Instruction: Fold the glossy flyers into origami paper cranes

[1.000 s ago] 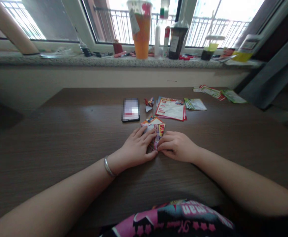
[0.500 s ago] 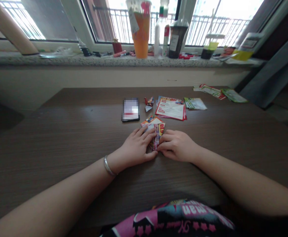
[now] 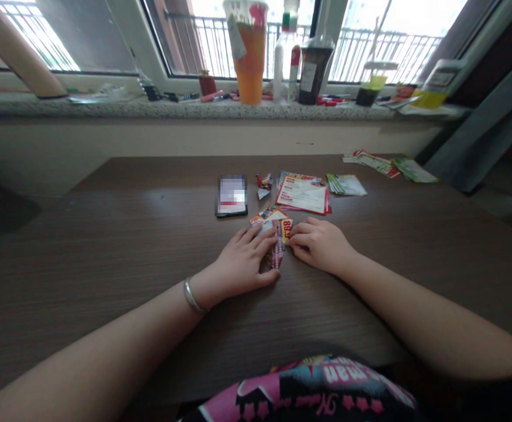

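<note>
A folded printed paper point(image 3: 281, 237), colourful and marked with a red price, lies on the table in front of me. My left hand point(image 3: 248, 256) rests flat across its left part, fingers spread and thumb near its lower tip. At the paper's right edge, my right hand point(image 3: 316, 244) has its fingers curled and drawn together, the fingertips touching that edge. How much paper is between those fingertips is hidden. Part of the paper, with an orange print point(image 3: 268, 213), sticks out beyond my left fingers.
Beyond the hands are a phone point(image 3: 231, 196), a small folded paper piece point(image 3: 264, 185) and a stack of printed sheets point(image 3: 302, 193). Green leaflets point(image 3: 347, 184) and paper strips point(image 3: 376, 163) lie further right. Cups and bottles, including an orange drink point(image 3: 251, 64), line the windowsill point(image 3: 119, 109).
My right hand has slid away from me along the paper's right edge, from its lower tip towards the price corner. My left hand stays in place.
</note>
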Available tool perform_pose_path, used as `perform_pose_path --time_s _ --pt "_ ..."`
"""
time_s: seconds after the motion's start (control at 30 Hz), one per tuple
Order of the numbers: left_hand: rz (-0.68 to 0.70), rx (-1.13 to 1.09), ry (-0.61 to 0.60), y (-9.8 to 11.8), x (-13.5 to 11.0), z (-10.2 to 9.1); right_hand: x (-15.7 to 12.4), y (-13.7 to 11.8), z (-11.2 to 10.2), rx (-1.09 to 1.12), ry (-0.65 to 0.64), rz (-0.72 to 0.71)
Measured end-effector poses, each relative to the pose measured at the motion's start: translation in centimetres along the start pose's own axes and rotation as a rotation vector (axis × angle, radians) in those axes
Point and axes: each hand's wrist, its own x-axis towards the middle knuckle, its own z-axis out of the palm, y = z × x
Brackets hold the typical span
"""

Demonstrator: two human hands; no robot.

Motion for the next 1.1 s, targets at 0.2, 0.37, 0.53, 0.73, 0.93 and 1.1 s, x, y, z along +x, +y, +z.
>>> perform_pose_path --time_s 0.2,0.37,0.53,0.73,0.93,1.1 --pt "0.003 0.003 0.003 -0.03 -0.06 -0.01 0.08 0.54 0.33 -0.009 0.021 0.092" --pt "0.01 -0.002 0.002 -0.02 0.02 -0.11 0.02 0.3 0.32 -0.038 0.03 0.131" --pt "0.015 -0.012 0.01 -0.1 0.07 -0.01 0.1 0.03 0.31 -0.074 0.015 0.179" --pt "0.014 -0.031 0.011 -0.14 0.01 0.1 0.3 0.25 0.17 -0.082 0.0 0.283" --pt "0.014 -0.039 -0.012 -0.01 0.07 -0.17 0.3 0.36 0.16 -0.049 0.003 0.308" --pt "0.012 -0.037 -0.01 0.07 0.01 -0.25 0.24 0.35 0.34 -0.033 0.027 0.327"
